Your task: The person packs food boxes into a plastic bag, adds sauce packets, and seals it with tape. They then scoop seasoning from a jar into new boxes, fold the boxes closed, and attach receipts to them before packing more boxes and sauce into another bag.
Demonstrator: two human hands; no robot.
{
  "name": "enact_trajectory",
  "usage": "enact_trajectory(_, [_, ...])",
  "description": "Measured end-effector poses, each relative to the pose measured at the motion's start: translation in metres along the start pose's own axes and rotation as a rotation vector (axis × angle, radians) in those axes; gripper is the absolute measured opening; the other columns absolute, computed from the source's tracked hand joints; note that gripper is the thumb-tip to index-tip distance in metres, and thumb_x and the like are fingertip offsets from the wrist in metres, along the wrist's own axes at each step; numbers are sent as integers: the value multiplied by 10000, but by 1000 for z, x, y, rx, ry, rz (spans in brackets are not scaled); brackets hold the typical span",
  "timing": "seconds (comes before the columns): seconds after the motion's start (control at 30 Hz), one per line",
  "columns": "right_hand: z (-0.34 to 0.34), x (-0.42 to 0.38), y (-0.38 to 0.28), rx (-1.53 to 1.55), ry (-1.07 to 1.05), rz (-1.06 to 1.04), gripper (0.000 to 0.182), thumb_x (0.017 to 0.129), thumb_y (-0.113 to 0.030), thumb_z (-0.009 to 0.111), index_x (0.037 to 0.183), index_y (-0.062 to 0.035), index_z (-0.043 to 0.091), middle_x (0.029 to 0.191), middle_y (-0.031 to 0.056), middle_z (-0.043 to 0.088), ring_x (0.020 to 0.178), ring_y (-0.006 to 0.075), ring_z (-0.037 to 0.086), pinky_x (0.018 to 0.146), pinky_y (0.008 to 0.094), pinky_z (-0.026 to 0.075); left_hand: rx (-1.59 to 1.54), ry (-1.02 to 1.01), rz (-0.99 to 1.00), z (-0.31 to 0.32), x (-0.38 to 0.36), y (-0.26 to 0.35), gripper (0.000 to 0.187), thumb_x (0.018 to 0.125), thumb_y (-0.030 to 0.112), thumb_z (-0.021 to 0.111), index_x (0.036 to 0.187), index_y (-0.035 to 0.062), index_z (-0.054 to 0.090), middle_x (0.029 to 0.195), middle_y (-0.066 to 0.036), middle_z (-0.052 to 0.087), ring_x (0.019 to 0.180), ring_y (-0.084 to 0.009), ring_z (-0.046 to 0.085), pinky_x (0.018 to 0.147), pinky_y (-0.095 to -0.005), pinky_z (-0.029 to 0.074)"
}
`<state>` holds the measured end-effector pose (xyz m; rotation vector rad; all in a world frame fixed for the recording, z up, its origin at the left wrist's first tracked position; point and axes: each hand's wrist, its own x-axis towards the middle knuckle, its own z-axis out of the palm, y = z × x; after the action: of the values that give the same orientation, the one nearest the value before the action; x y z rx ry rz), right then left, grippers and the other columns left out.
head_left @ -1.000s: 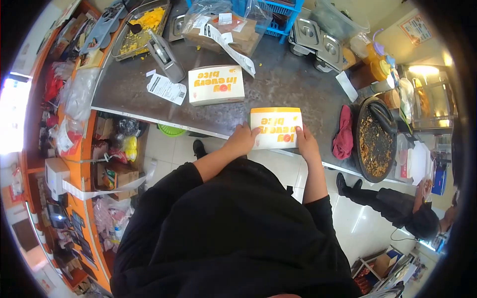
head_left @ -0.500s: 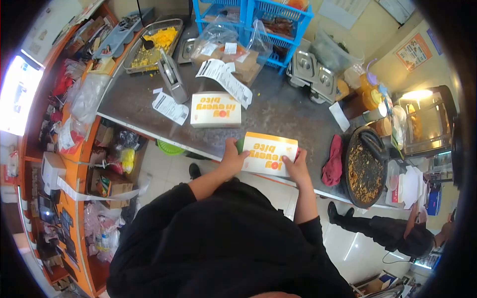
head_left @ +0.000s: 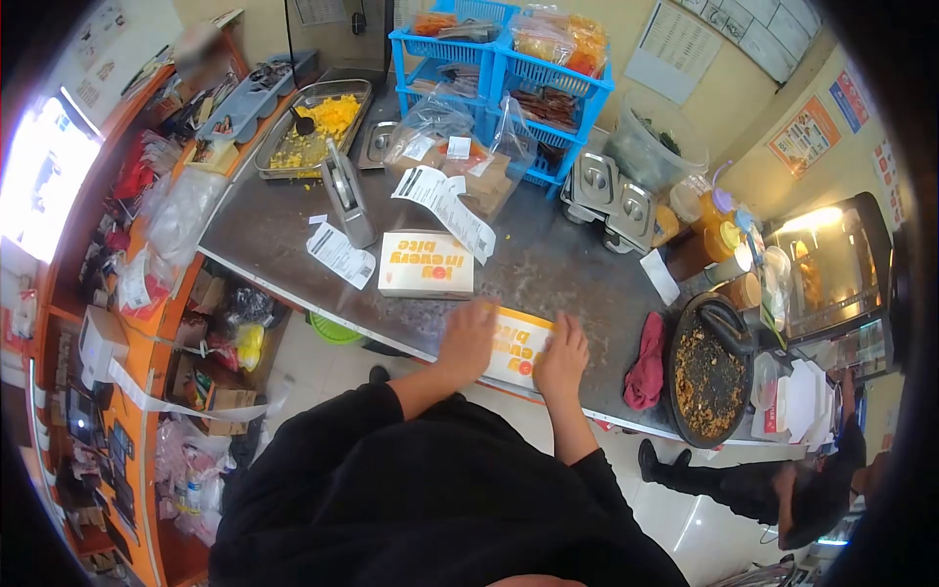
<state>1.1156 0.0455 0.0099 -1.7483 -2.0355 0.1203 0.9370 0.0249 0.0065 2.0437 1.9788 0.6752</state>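
Observation:
A white and yellow cardboard food box with orange lettering lies at the front edge of the dark counter, between my two hands. My left hand presses on its left side, fingers bent over the top edge and slightly blurred. On the opposite side, my right hand is curved along the box, thumb side toward the lid. A second box with the same print stands just behind and to the left. A long printed receipt lies behind that box, against a clear plastic bag with brown paper packages.
To the left are a tape dispenser, another receipt and a tray of yellow food. Blue baskets stand at the back. On the right are a red cloth and a round dark pan. A person stands beyond.
Both hands have shifted from gripping the box with thumbs on its lid to lying along its sides, fingers higher. The camera view has tilted upward, so the counter appears lower.

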Motion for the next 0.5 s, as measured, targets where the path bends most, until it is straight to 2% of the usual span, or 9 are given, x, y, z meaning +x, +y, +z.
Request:
enact_trajectory(0.07, [0,13,0,29,14,-329,313,873,-110,526,1174,-51,584,1165,142,561,1105,349,492,922,446,398,32,63,329,5,12,0,491,857,269,567,1219,-56,501,1189,-173,492,1125,-342,454,1017,-463,324])
enact_trajectory(0.1, [8,14,0,106,-9,-325,271,862,-111,539,1115,-44,609,1095,135,584,1046,333,516,904,433,408,2,34,313,4,13,2,521,850,294,579,1211,-71,492,1171,-164,491,1117,-336,448,1038,-470,297])
enact_trajectory(0.2, [15,18,3,156,-92,-299,218,862,-123,551,1045,-41,638,998,124,601,964,327,539,858,428,420,-4,20,318,11,14,-3,541,844,319,581,1221,-60,495,1149,-159,501,1112,-331,446,1042,-480,284])
enact_trajectory(0.3, [7,20,-1,132,-158,-285,182,856,-128,570,994,-42,652,928,114,603,893,320,544,806,421,424,-27,-89,291,9,13,-4,559,846,337,576,1238,-53,491,1124,-153,510,1088,-334,446,1052,-481,271])
enact_trajectory(0.4, [13,16,3,190,4,-326,167,851,-124,583,982,-45,650,912,115,595,871,313,543,779,412,420,-54,0,340,11,13,-6,573,850,344,573,1259,-47,481,1104,-149,518,1056,-341,449,1059,-476,267])
enact_trajectory(0.5, [10,14,0,136,57,-337,144,844,-125,594,952,-46,649,878,111,584,857,303,551,778,396,420,-41,-73,293,9,12,-5,635,833,396,588,1271,-49,476,1157,-160,501,1085,-348,442,1062,-480,258])
